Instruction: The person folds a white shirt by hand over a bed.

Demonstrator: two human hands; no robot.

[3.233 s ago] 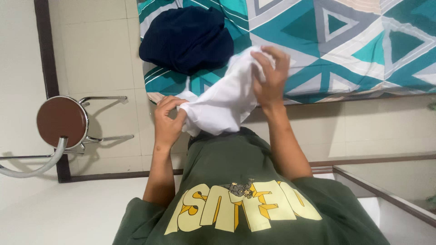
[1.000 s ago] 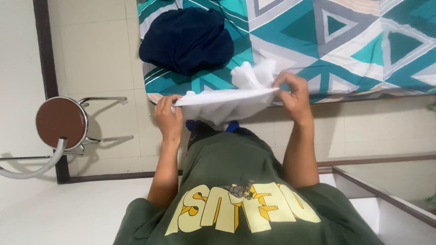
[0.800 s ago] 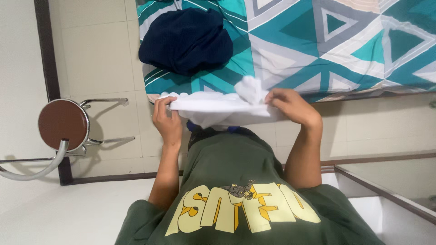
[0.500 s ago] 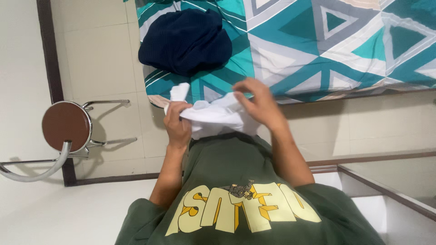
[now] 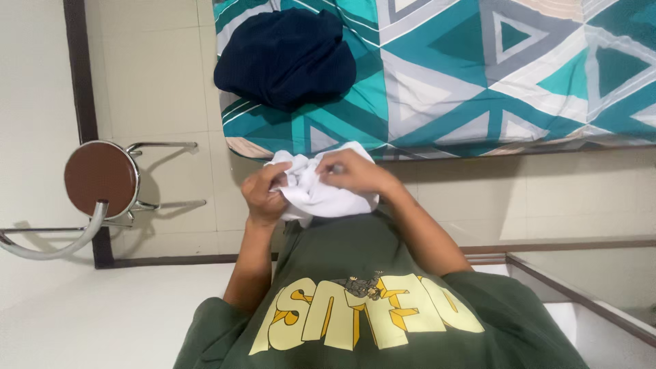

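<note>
Left hand [image 5: 263, 195] and right hand [image 5: 355, 171] both clench a bunched white cloth [image 5: 318, 195], held up before the bed [image 5: 478, 75] edge. A navy garment [image 5: 283, 55] lies on the bed, beyond the cloth; a stool [image 5: 102, 179] stands left of it.

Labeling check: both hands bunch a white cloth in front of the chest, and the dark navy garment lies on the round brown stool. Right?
Not quite. Head view: both hands, left and right, do bunch the white cloth, but the dark navy garment lies on the patterned teal bedsheet, not on the round brown stool.
</note>
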